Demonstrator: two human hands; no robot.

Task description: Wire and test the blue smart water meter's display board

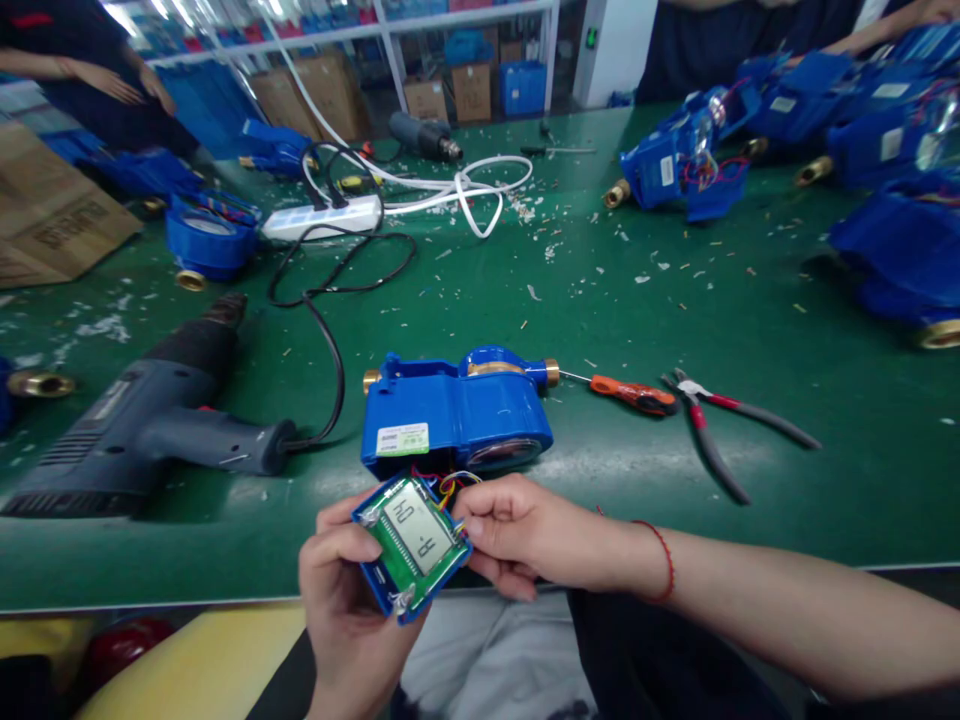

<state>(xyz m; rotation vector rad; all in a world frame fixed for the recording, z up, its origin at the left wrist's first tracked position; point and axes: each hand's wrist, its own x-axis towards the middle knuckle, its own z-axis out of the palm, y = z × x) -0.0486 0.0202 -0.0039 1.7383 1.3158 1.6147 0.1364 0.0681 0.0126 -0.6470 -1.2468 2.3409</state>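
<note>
My left hand [341, 585] grips a blue-framed circuit board with an LCD display [417, 530], tilted, its screen lit with characters. At the board's right edge, my right hand [517, 530] pinches the thin coloured wires [454, 487] near a small connector; the fingertips hide part of it. Those wires run toward a blue water meter [457, 405], which lies on its side just beyond both hands. It has brass threaded ends and a white and green label [403, 440].
A heat gun [161, 410] lies left; an orange-handled screwdriver [634, 394] and pliers [705, 410] lie right. Several blue meters [675, 165] stand at the back right. A white power strip [322, 218] with cables sits behind. Scraps litter the green table [585, 290]. Other people stand beyond.
</note>
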